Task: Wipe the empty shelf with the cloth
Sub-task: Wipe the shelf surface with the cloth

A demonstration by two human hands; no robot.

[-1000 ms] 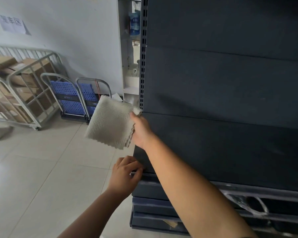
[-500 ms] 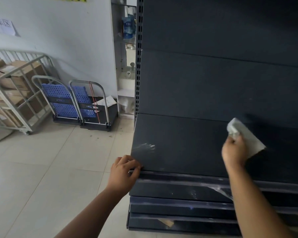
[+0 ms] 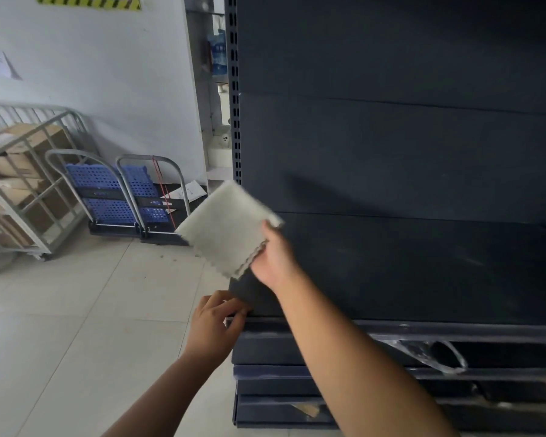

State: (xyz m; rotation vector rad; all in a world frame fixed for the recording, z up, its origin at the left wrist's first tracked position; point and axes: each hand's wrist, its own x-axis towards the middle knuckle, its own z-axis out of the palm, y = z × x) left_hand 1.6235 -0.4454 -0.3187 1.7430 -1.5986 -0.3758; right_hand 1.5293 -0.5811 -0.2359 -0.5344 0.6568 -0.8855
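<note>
The empty shelf (image 3: 423, 266) is a dark flat board on a dark metal rack, and nothing lies on it. My right hand (image 3: 273, 257) is at the shelf's left end, gripping a folded pale grey cloth (image 3: 226, 227) by one corner. Most of the cloth hangs out past the shelf's left edge, over the floor. My left hand (image 3: 216, 323) holds the shelf's front left corner, fingers curled over the edge.
More dark shelf boards (image 3: 297, 373) are stacked under the front edge, with clear plastic wrap (image 3: 429, 354) on the right. Two blue folding trolleys (image 3: 120, 197) and a metal cage cart (image 3: 22, 181) of cardboard boxes stand on the tiled floor at left.
My right hand swept the cloth from the shelf's left end to its right side, and is now back at the left end with the cloth past the edge. My left hand stayed put.
</note>
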